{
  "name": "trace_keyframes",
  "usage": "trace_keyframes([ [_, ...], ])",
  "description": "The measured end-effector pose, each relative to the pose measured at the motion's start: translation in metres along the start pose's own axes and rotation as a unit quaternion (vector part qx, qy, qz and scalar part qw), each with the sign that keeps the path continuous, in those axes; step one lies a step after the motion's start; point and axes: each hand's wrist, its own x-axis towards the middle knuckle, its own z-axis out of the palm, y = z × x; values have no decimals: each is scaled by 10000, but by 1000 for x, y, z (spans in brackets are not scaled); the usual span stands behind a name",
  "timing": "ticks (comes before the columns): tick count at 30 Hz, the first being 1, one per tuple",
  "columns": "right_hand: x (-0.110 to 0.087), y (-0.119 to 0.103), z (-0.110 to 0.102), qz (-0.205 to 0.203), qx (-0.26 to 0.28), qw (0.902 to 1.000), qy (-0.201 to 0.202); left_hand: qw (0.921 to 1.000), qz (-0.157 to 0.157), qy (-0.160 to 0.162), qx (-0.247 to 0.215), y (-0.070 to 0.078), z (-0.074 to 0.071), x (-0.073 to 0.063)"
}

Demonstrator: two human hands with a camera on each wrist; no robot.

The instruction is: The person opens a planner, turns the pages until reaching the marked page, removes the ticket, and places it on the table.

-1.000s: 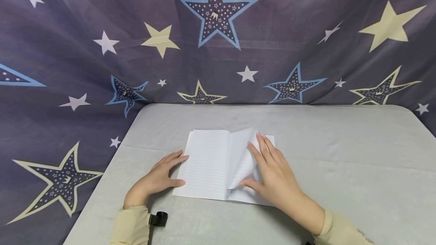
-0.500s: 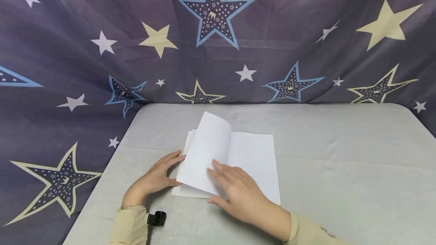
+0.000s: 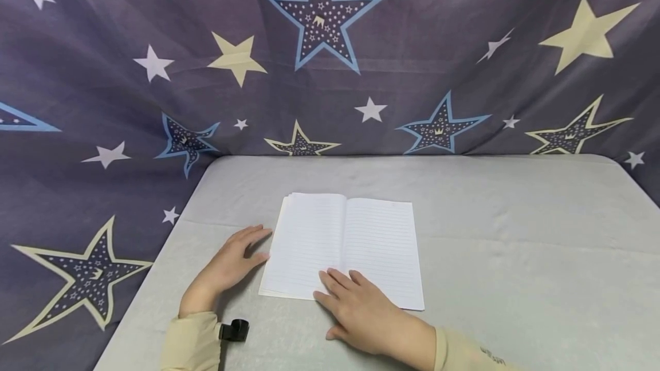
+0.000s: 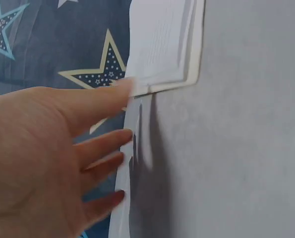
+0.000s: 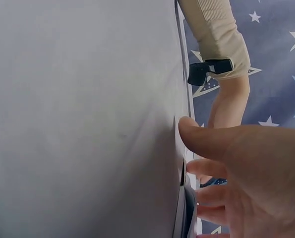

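An open notebook with lined white pages lies flat on the table, its spine running away from me. My left hand is at the notebook's left edge, fingers extended and thumb apart, fingertips right at the page edge. In the left wrist view the left hand shows its spread fingers beside the notebook's corner. The right hand lies over the near edge around the spine, its fingers loosely extended across the lower pages. In the right wrist view nothing is gripped by the right hand.
A pale grey cloth covers the table. Behind and to the left hangs a dark curtain with printed stars. A black wrist camera is strapped at the left sleeve.
The right hand has turned a page from the right side over to the left, then moved toward the notebook's near edge. The left hand has drawn back slightly to the left.
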Motion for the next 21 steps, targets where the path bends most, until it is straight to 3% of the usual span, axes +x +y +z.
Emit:
trace_keyframes([
  [4, 0, 1, -1, -42, 70, 9999, -95, 9985, 343, -5, -429, 7, 3, 3],
  [8, -2, 5, -6, -48, 377, 9989, -258, 9980, 347, -522, -58, 14, 8, 3],
  [10, -4, 9, -10, -82, 670, 9976, -140, 9970, 277, -675, 245, 16, 10, 2],
  [13, -11, 17, -14, -148, 1042, 9941, 257, 9966, 220, -655, 451, 17, 12, 2],
  [17, -24, 36, -14, -83, 1074, 9909, 800, 9966, 241, -624, 490, 15, 13, 3],
  [21, -41, 58, -12, 178, 1003, 9908, 893, 9964, 256, -651, 475, 14, 13, 4],
])
